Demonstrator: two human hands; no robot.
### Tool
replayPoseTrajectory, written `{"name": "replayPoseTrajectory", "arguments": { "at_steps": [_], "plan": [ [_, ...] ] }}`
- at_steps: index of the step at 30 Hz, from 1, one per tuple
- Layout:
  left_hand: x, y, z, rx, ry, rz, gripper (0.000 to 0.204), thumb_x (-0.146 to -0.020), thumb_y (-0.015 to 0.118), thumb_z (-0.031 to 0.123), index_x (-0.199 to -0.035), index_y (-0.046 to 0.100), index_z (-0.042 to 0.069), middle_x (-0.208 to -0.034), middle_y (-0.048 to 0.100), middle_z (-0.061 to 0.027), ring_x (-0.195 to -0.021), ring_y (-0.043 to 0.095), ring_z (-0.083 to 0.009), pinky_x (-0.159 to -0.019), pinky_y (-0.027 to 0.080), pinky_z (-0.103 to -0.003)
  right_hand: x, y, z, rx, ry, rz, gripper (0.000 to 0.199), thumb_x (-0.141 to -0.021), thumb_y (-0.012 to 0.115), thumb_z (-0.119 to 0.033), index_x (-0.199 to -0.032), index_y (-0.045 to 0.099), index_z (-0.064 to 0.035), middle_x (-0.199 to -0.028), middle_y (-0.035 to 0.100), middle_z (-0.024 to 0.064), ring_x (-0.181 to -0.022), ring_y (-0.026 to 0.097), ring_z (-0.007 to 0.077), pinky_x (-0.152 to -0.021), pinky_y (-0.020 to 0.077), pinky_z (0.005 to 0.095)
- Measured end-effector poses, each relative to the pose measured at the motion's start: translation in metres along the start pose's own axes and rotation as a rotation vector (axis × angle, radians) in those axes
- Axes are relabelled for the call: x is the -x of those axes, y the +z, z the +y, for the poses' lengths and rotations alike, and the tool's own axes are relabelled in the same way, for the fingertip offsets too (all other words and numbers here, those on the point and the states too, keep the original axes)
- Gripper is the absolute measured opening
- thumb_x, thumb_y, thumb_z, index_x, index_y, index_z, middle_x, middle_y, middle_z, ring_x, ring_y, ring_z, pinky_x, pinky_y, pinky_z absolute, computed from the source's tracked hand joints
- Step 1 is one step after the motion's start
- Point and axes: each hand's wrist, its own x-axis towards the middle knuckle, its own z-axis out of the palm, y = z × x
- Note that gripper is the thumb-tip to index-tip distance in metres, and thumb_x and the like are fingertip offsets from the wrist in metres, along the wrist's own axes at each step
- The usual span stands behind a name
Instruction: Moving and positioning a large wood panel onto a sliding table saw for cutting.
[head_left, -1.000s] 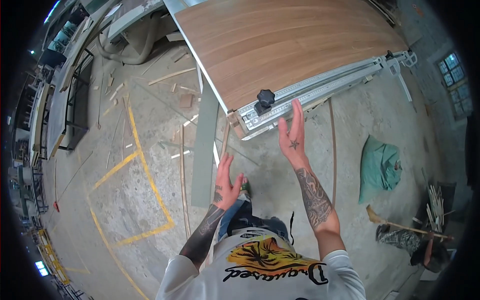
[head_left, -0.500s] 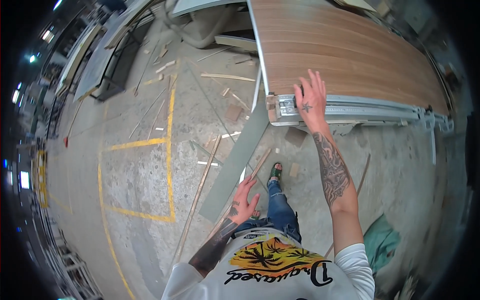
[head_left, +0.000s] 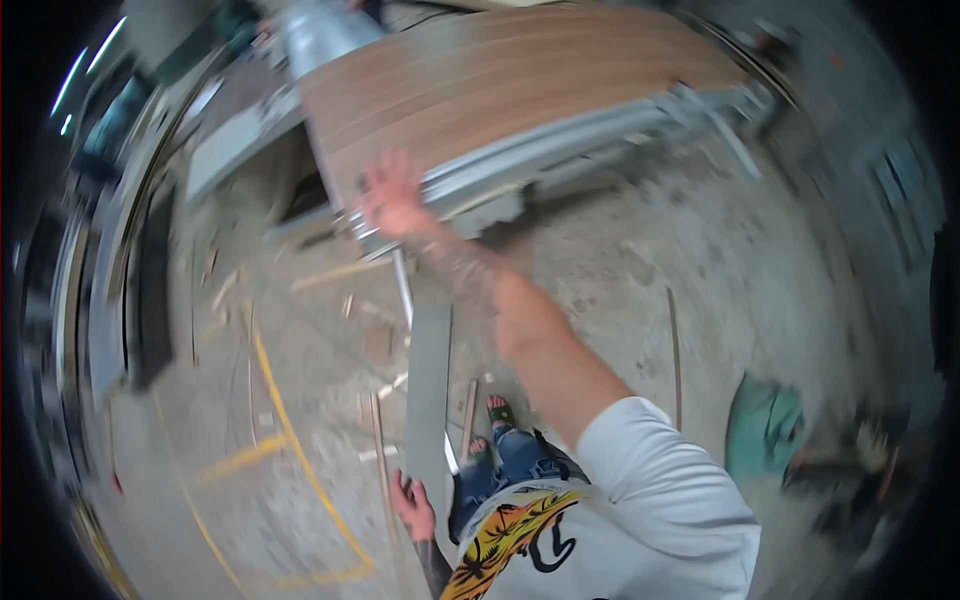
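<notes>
Your right hand [head_left: 392, 197] spread flat on near corner of wood panel [head_left: 500, 90], gripping nothing; left hand [head_left: 413, 507] hangs open, empty. Positioning step; next, firm hold on panel edge.

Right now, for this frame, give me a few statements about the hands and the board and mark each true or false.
1. The right hand is stretched out to the near corner of the wood-grain panel. True.
2. The left hand grips the panel as well. False: it hangs low by the person's thigh, holding nothing.
3. The panel lies on a metal frame rail along its near edge. True.
4. The floor is swept clean. False: wood strips and scraps lie scattered on it.
5. Yellow lines are painted on the floor. True.
</notes>
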Motion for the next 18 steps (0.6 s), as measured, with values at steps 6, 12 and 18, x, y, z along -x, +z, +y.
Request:
{"name": "replayPoseTrajectory", "arguments": {
  "at_steps": [6,12,18],
  "plan": [
    [-0.021,-0.018,-0.058,-0.208,0.01,-0.32,0.055,-0.091,0.059,0.021,-0.136,0.037,-0.001,-0.131,0.045,-0.0174,-0.107,0.056,-0.0283,-0.084,0.049,-0.035,0.191,0.031,0.052,-0.266,-0.098,0.398,0.061,-0.09,0.053,-0.032,-0.137,0.033,0.0024,-0.142,0.029,0.0286,-0.136,0.021,0.0449,-0.111,0.0229,0.0479],
    [-0.077,-0.004,-0.075,-0.645,0.07,-0.533,0.062,-0.087,0.063,0.033,-0.133,0.041,-0.002,-0.122,0.051,-0.0232,-0.102,0.06,-0.0333,-0.085,0.049,-0.041,0.698,0.071,0.211,-0.349,1.257,-0.925,0.04,-0.084,0.055,-0.03,-0.119,0.059,-0.0097,-0.117,0.061,0.014,-0.108,0.058,0.0283,-0.086,0.046,0.0422],
    [-0.066,0.05,-0.05,-0.644,-0.015,-0.535,0.058,-0.088,0.062,0.033,-0.13,0.045,-0.002,-0.125,0.054,-0.0238,-0.105,0.061,-0.0308,-0.089,0.048,-0.037,1.09,-0.046,0.168,0.181,1.598,-0.784,0.029,-0.087,0.044,-0.018,-0.103,0.064,-0.0041,-0.109,0.066,0.0134,-0.1,0.064,0.0259,-0.083,0.0503,0.0446]
  ]
}}
